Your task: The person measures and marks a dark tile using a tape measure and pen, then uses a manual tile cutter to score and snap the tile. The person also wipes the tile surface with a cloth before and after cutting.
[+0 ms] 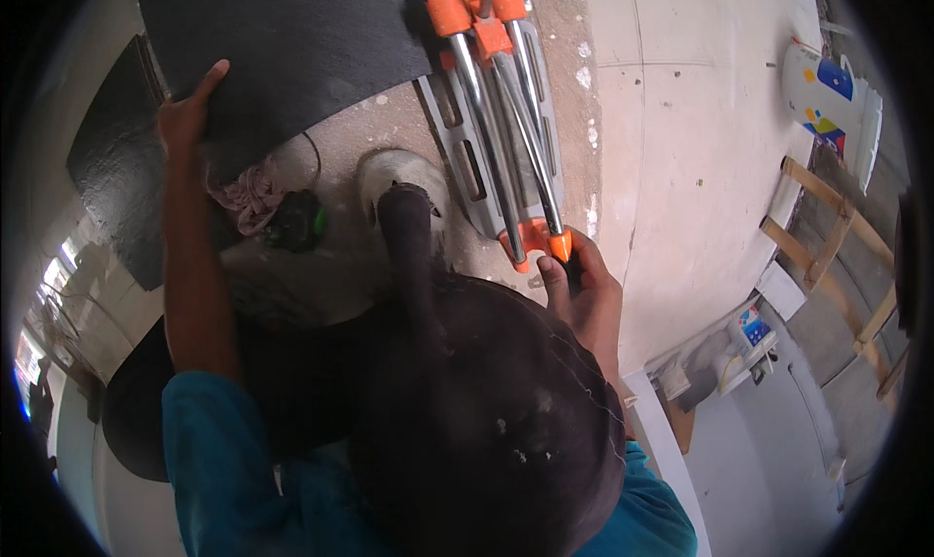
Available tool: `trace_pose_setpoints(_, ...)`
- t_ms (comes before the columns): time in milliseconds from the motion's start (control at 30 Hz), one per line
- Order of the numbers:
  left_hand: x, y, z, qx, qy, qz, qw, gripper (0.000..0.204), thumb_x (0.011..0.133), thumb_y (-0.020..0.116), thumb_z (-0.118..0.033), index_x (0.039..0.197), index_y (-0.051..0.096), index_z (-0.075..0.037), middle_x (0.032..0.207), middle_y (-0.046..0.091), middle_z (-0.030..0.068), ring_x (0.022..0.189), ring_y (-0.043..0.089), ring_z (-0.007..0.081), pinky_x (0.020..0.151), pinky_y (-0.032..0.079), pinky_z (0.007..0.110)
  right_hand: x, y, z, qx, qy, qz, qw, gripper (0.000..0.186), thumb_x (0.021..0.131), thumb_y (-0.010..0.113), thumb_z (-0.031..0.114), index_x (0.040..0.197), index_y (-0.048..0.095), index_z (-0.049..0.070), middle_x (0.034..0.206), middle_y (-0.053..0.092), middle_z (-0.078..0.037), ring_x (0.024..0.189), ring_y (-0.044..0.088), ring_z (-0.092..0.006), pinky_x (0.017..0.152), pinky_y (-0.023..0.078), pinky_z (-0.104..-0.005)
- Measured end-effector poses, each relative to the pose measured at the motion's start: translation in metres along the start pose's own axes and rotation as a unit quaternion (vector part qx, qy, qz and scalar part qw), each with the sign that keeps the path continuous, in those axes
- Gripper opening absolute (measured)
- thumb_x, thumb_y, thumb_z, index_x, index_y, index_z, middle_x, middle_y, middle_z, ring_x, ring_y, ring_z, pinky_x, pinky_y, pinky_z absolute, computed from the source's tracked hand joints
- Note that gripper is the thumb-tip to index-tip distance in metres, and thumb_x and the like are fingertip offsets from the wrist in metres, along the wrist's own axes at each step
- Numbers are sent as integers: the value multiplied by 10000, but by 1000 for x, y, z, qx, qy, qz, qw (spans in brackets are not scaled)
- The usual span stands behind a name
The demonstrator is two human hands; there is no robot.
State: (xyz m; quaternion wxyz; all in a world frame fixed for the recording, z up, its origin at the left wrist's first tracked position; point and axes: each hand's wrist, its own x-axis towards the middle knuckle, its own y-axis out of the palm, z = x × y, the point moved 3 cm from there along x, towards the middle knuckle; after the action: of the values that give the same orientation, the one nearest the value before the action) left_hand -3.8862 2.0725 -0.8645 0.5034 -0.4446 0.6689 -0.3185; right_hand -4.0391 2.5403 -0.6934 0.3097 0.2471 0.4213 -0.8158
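Note:
A dark slate-look tile (282, 51) lies at the top, its right part against a tile cutter (474, 109) with steel rails and orange fittings. My left hand (185, 119) grips the tile's left edge, one digit stretched over its top face. Low on the cutter, my right hand (591, 294) is closed around the end of the long lever handle (560, 248), beside its orange tip. Part of that grip is hidden behind my dark-clothed knee (496, 401).
Another dark tile (117, 168) leans at the left. A pink cloth (255, 195) and a black-and-green object (297, 221) lie on the dusty floor near a pale, dusty shoe (433, 182). At right are a white bucket (827, 90) and a wooden frame (827, 226).

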Motion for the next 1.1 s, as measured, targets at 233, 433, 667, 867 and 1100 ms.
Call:
trace_pose_setpoints(233,1,-9,-11,-74,-15,34,997,894,549,902,-558,1113,667,95,1100,679,195,1023,662,292,898,510,371,-6,5,12,-12,75,16,997,315,958,614,149,1250,571,40,895,678,-187,780,688,-291,715,513,-351)
trace_pose_setpoints(433,21,0,14,-70,-13,18,997,984,550,908,-544,1209,585,112,1169,639,211,1089,630,307,954,483,386,-4,20,-7,-1,72,11,997,310,968,602,158,1248,569,28,899,682,-192,788,693,-296,710,516,-352)
trace_pose_setpoints(667,21,5,9,-89,-5,20,996,1027,538,909,-557,1236,565,113,1185,631,224,1111,619,335,959,482,402,0,31,-23,54,34,-20,998,308,972,580,136,1257,571,18,992,673,-212,892,692,-314,770,516,-364)
trace_pose_setpoints(867,24,-9,-18,-90,49,2,995,978,554,900,-546,1217,590,102,1169,643,215,1103,624,327,945,484,402,9,11,-11,-15,49,4,999,354,944,579,82,1293,560,23,1070,650,-231,963,653,-393,828,509,-399)
trace_pose_setpoints(1100,9,-3,-29,-49,-24,18,998,925,562,899,-554,1158,624,96,1134,662,198,1049,648,307,922,494,386,10,-9,3,29,-3,-6,1000,429,929,585,47,1351,523,6,1099,651,-219,1012,666,-335,861,509,-364)
